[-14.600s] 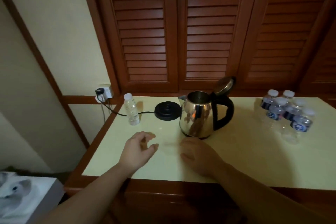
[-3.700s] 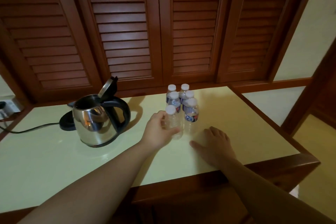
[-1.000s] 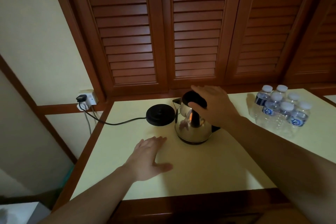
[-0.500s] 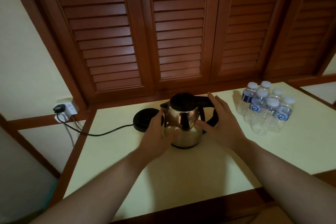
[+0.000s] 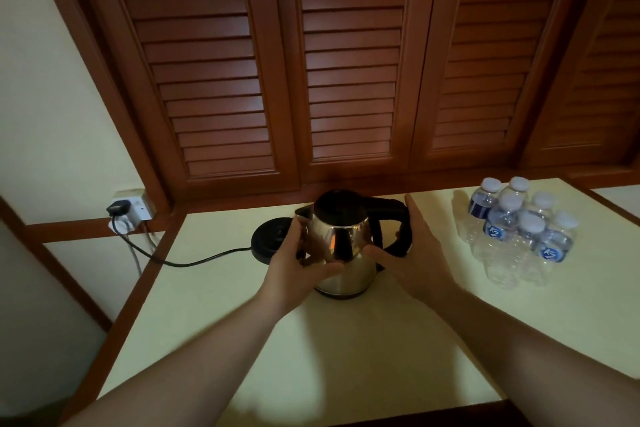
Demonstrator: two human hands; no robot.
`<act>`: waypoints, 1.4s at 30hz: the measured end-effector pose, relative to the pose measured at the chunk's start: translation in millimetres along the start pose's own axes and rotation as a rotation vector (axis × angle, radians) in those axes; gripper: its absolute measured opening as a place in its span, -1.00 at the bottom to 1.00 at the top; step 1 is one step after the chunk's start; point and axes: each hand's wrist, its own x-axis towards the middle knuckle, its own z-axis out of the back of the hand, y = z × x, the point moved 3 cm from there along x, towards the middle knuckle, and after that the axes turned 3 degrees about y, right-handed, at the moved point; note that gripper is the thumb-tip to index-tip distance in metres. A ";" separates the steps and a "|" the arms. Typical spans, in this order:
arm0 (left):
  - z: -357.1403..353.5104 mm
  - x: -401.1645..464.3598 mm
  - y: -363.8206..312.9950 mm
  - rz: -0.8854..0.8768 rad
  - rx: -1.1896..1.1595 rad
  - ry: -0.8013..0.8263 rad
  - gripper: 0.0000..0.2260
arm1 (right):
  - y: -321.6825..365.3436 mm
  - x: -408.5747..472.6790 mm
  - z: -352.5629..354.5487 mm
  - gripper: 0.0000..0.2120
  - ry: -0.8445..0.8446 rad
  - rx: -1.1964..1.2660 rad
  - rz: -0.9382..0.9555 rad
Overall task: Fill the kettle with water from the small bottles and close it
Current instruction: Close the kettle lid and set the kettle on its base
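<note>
On the pale yellow surface [image 5: 346, 340], framed by a dark wood edge, stands the kettle [image 5: 341, 246], a rounded body of polished steel that mirrors the hands, with a black lid shut on top and a curved black plastic handle at its right. The left hand [image 5: 294, 267] curls its fingers and thumb round the kettle's left flank in a grasping grip. The right hand [image 5: 414, 255] lies against the handle side with fingers straight and thumb stretched toward the steel, its grip released. Just behind and left of the kettle sits its round black base [image 5: 272, 239], partly hidden by the left hand; a black cord [image 5: 180, 262] runs from it to a plug in the wall socket [image 5: 130, 210]. Well apart to the right stands a tight cluster of small bottles [image 5: 519, 236], clear ribbed plastic with white caps and blue labels. Louvred wooden doors [image 5: 346, 62] rise behind.
</note>
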 end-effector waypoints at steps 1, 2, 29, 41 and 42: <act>3.4 1.6 -2.2 -0.005 0.014 -0.014 -0.20 | 2.7 3.1 -1.0 0.15 0.003 0.007 0.011; 7.8 2.7 -6.0 -0.012 0.029 -0.028 -0.22 | 6.6 6.9 -2.6 0.15 0.007 0.011 0.019; 123.0 51.1 -8.5 -0.026 0.106 -0.185 -0.27 | 60.7 109.2 -102.7 0.09 0.116 0.069 0.088; 126.6 43.9 1.7 -0.021 0.105 -0.202 -0.21 | 52.9 100.8 -111.9 0.08 0.135 0.096 0.027; 126.3 43.1 0.0 -0.020 0.101 -0.193 -0.21 | 53.4 100.6 -112.3 0.08 0.142 0.095 0.026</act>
